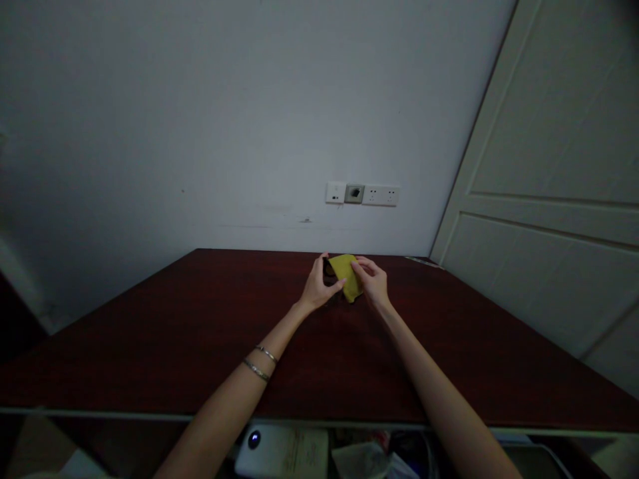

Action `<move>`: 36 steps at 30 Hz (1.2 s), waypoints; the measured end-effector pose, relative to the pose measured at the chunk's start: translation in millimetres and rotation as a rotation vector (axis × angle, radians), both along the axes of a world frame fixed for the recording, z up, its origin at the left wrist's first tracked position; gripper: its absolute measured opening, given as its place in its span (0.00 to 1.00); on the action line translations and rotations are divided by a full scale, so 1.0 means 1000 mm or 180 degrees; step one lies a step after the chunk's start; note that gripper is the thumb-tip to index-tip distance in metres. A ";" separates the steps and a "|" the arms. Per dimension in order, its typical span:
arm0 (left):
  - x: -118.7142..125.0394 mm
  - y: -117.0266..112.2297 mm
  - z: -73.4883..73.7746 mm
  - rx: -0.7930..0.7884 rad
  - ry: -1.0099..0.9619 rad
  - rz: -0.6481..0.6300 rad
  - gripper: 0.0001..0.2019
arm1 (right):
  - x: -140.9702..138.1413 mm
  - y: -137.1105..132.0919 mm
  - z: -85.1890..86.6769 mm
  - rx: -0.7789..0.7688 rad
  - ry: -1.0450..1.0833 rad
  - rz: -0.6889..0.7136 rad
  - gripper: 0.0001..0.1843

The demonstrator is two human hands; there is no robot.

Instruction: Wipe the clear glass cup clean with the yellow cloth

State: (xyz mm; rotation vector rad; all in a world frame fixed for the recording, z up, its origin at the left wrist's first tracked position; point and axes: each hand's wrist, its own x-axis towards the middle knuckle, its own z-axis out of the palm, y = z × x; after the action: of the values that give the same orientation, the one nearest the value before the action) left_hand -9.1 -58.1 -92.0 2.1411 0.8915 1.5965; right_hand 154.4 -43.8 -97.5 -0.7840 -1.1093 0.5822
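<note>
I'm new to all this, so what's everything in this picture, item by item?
flat white painted wall: one, white, behind the table
white wall plate with sockets: one strip, white with a dark centre socket, low on the wall
white panelled door: one, white, at the right
dark red wooden tabletop: one, reddish brown, under the hands
folded yellow cloth: one, yellow, held between the hands above the table
small dark object: one, black, against the cloth at the left hand
white rounded device with a lit blue dot: one, white, below the table's near edge
thin silver bracelets: two, silver, on the left forearm
hands: two, bare, both on the cloth, left, right
</note>
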 end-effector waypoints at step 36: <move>-0.021 0.047 -0.042 -0.1795 0.0429 0.0182 0.55 | 0.032 0.008 -0.007 -0.1189 0.1206 0.0412 0.14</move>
State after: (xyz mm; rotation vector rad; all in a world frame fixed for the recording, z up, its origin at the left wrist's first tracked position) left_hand -30.5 -11.6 -134.2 1.8385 1.2747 1.0574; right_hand 186.4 -35.8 -104.1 -0.8794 -0.7115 1.0216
